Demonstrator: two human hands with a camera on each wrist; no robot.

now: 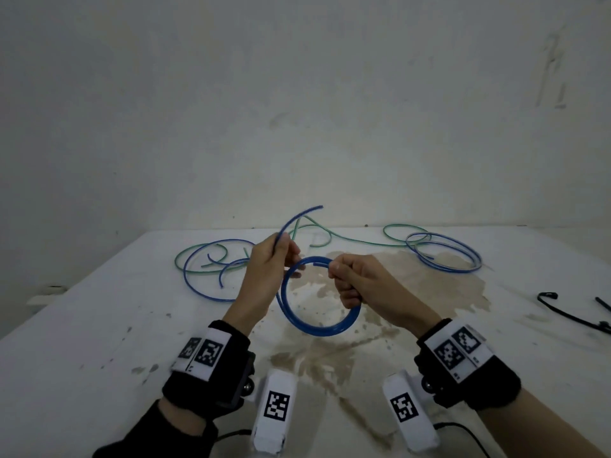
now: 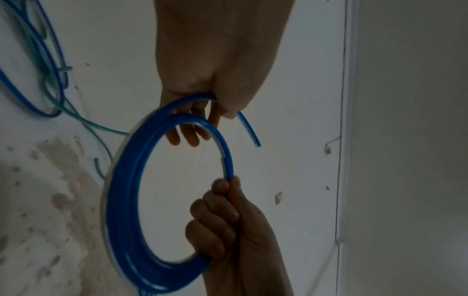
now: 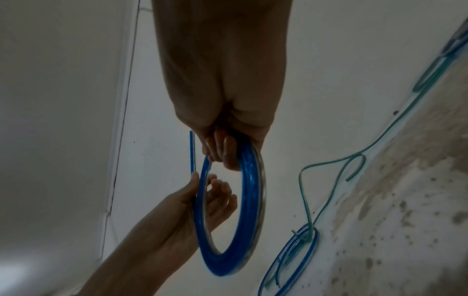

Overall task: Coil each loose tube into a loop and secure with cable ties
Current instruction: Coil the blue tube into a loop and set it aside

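A blue tube wound into a coil (image 1: pixel 317 328) of several turns hangs in the air over the white table (image 1: pixel 99 325), held between both hands. My left hand (image 1: pixel 281 256) pinches the tube at the coil's upper left, and the free end (image 1: pixel 307 211) sticks up past its fingers. My right hand (image 1: pixel 344 279) grips the coil's right side in a fist. In the left wrist view the coil (image 2: pixel 121 200) runs from my left hand (image 2: pixel 215 96) down to my right hand (image 2: pixel 228 220). The right wrist view shows the coil (image 3: pixel 250 200) edge-on under my right hand (image 3: pixel 222 144).
Loose blue and green tubes lie tangled at the back left (image 1: pixel 205 259) and back right (image 1: pixel 443 252) of the table. Black cable ties (image 1: pixel 568 312) lie near the right edge. A brown stain (image 1: pixel 413 285) spreads under the hands. A wall stands just behind the table.
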